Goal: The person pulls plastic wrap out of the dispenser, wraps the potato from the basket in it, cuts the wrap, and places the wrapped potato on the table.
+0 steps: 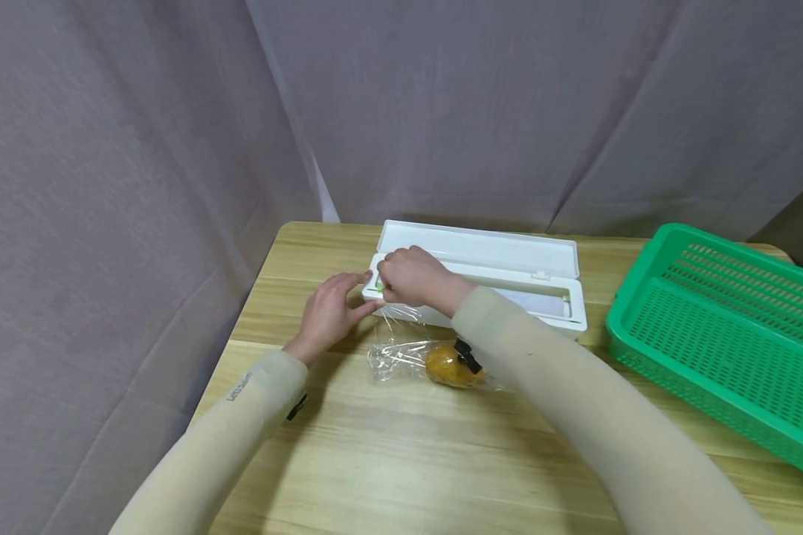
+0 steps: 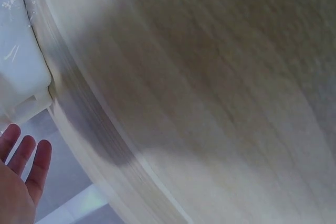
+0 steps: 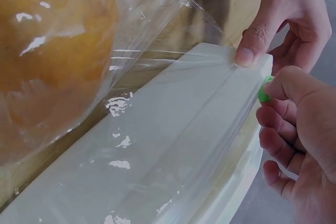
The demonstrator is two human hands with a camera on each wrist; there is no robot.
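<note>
A white cling film dispenser (image 1: 578,312) lies on the table with its lid (image 1: 482,247) raised at the back. My left hand (image 1: 328,308) grips its left end, thumb pressing on the front corner and other fingers at the end. At that same end, my right hand (image 1: 418,276) pinches a green slide cutter (image 3: 264,91) between thumb and curled fingers. Clear cling film (image 1: 398,360) stretches over the dispenser's front edge toward me. A rounded yellow-orange fruit (image 3: 58,61) sits in the film in front of the dispenser, partly hidden by the right wrist in the head view.
A green perforated plastic basket (image 1: 616,327) stands on the right of the wooden table (image 1: 388,461). Grey curtains (image 1: 442,111) hang behind and to the left. The dispenser's left end lies near the table's left edge.
</note>
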